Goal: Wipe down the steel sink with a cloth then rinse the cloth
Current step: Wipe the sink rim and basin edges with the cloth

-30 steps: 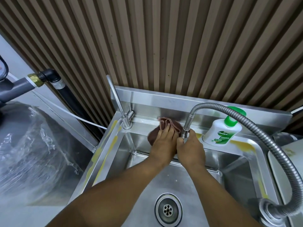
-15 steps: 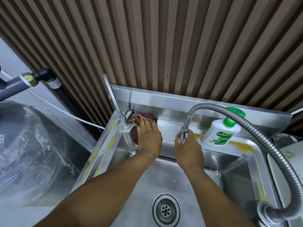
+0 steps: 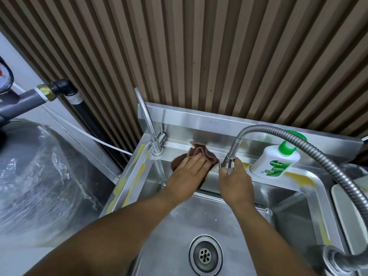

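A steel sink [image 3: 235, 222] with a round drain [image 3: 205, 254] fills the lower middle. My left hand [image 3: 187, 172] presses flat on a brown cloth [image 3: 201, 154] against the sink's back ledge, between the small tap and the hose nozzle. My right hand [image 3: 235, 180] grips the nozzle [image 3: 229, 160] of the flexible steel hose [image 3: 318, 148] and holds it up just right of the cloth. Part of the cloth is hidden under my left palm.
A thin steel tap [image 3: 148, 124] stands at the sink's back left corner. A white soap bottle [image 3: 276, 159] with green pump sits on the back right ledge. Yellow streaks [image 3: 298, 177] mark the rim. A plastic-wrapped dark tank [image 3: 39, 176] stands left; slatted wall behind.
My left hand swept the cloth left to the small tap, then back right toward the nozzle. My right hand stayed on the nozzle.
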Demonstrator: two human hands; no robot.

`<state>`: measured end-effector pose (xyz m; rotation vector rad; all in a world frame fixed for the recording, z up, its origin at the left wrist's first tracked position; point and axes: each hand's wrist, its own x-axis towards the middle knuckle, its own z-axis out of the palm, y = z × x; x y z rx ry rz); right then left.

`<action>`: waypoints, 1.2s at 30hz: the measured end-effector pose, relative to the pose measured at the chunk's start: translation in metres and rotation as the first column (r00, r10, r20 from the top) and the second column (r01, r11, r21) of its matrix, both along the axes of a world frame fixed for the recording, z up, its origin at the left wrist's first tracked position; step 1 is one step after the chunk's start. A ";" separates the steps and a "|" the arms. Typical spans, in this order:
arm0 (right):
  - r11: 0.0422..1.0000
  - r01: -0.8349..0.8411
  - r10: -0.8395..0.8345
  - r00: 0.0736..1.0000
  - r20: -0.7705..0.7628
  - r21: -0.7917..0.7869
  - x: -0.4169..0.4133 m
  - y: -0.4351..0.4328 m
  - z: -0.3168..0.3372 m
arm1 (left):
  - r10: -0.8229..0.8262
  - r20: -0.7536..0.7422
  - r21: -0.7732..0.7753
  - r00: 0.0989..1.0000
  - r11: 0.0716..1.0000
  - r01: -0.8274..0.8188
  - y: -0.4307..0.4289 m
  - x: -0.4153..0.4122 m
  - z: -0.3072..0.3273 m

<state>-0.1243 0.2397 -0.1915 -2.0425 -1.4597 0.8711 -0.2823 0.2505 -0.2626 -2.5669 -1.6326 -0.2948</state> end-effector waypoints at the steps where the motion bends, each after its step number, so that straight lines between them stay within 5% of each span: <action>1: 1.000 0.002 -0.002 1.000 -0.006 0.000 0.000 0.000 0.000 | 0.054 -0.044 0.006 0.998 0.999 -0.053 -0.003 -0.012 -0.003; 7: 1.000 -0.004 0.004 1.000 -0.010 0.002 0.001 0.000 0.001 | 0.413 -0.248 -0.147 0.877 0.878 -0.455 0.001 -0.022 0.010; 12: 1.000 -0.003 0.003 1.000 -0.010 0.014 0.000 0.000 0.001 | 0.573 -0.210 -0.266 0.792 0.746 -0.610 0.019 0.023 0.024; 17: 1.000 0.005 -0.004 1.000 -0.017 0.018 -0.001 0.000 0.002 | 0.537 -0.035 -0.264 0.843 0.808 -0.526 0.025 0.062 0.014; 21: 1.000 -0.004 0.004 1.000 0.004 0.011 -0.001 0.000 0.002 | 0.288 0.124 -0.108 0.950 0.955 -0.275 0.013 0.071 0.002; 25: 1.000 -0.014 0.014 1.000 -0.005 0.004 0.001 0.000 0.000 | 0.102 0.146 -0.058 0.984 0.994 -0.094 0.017 0.044 0.008; 36: 1.000 -0.023 0.023 0.999 -0.040 0.012 0.002 -0.001 0.001 | 0.482 -0.201 -0.093 0.853 0.857 -0.506 0.024 -0.016 0.023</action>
